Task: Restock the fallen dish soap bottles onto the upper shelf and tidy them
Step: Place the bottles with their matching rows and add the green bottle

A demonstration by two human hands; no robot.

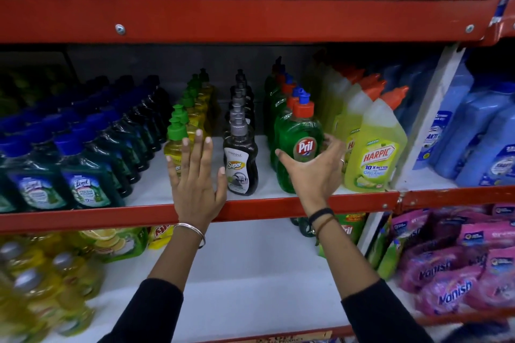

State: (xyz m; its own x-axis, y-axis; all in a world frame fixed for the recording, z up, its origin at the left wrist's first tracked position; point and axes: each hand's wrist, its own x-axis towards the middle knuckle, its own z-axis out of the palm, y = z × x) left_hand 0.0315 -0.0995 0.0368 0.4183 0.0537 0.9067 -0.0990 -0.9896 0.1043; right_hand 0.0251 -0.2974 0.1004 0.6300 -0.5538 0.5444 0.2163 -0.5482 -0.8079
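Observation:
A green Pril dish soap bottle (299, 133) with an orange cap stands upright at the front of its row on the middle shelf (250, 207). My right hand (315, 172) is wrapped around its lower body. My left hand (196, 175) is flat and open, fingers spread, pressed against the front yellow bottle with a green cap (174, 145). Between my hands stands a dark Super bottle (240, 161) heading its own row. All three rows run back into the shelf.
Yellow Harpic bottles (374, 147) stand right of the Pril row, dark blue-capped Lizol bottles (80, 175) to the left. Below are yellow bottles (41, 281), green pouches and pink Vanish packs (457, 273). A red shelf edge (250, 15) hangs overhead with Dettol above.

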